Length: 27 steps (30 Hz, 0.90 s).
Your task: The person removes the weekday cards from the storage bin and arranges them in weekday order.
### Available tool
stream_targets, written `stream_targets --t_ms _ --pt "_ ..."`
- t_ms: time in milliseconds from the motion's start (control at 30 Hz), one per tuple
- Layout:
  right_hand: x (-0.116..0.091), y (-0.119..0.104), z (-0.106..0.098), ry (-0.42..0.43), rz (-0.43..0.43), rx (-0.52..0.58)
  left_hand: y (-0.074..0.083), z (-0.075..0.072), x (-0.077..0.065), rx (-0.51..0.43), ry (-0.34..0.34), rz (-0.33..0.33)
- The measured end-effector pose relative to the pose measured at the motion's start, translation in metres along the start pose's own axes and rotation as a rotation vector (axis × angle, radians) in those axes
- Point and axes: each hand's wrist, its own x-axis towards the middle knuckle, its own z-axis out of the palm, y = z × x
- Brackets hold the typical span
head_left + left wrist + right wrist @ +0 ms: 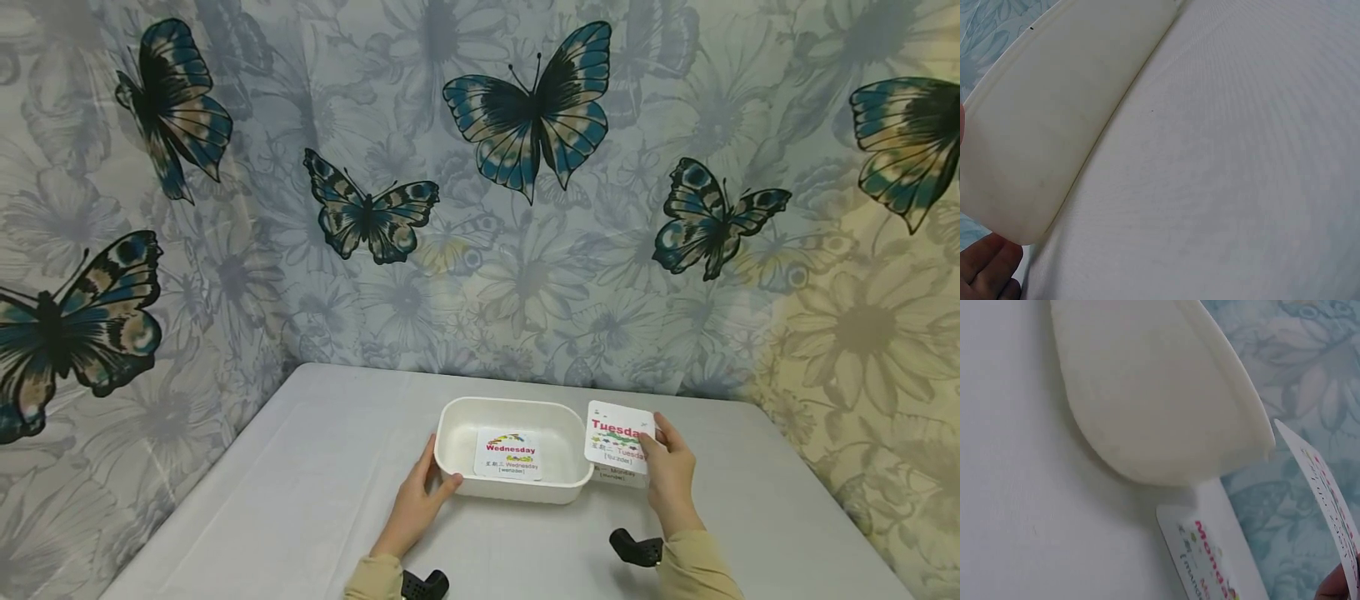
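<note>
A white plastic box (517, 492) stands on the table, with a "Wednesday" card (506, 463) lying inside it. My left hand (417, 498) grips the box at its left end, thumb at the front rim; its fingers (994, 265) show by the box corner in the left wrist view. Between thumb and fingers, my right hand (672, 475) pinches a "Tuesday" card (617, 433), raised beside the right end of the box. Below it a "Monday" card (1200, 556) lies on the table, partly covered by the raised card in the head view.
The table (300, 467) has a white cloth. Behind it hangs a curtain (525, 292) printed with flowers and butterflies. Black devices (636, 548) are worn at both wrists, below the sleeves' cuffs.
</note>
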Motion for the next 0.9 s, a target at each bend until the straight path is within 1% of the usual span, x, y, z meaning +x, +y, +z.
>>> stream_targets --t_ms 233,367,400,567,667,800,900 --pt "0.017 0.008 -0.035 0.076 0.075 -0.006 0.0 0.001 0.0 0.012 0.002 -0.009" --pt "0.026 0.011 -0.049 0.107 0.119 -0.008 0.0 0.001 0.0 0.01 -0.004 -0.012" --pt "0.028 0.012 -0.052 0.103 0.131 -0.025 0.001 0.001 0.0 0.008 -0.004 -0.013" --pt "0.034 0.017 -0.06 0.127 0.22 0.006 0.0 0.0 0.001 -0.005 -0.004 -0.009" --pt "0.037 0.021 -0.065 0.148 0.252 -0.008 -0.001 0.0 0.001 -0.002 -0.005 -0.016" --pt "0.041 0.023 -0.071 0.163 0.263 -0.059 -0.001 0.001 0.001 -0.007 -0.003 -0.025" --pt "0.043 0.025 -0.074 0.171 0.265 -0.085 -0.001 0.001 0.001 -0.007 -0.003 -0.018"
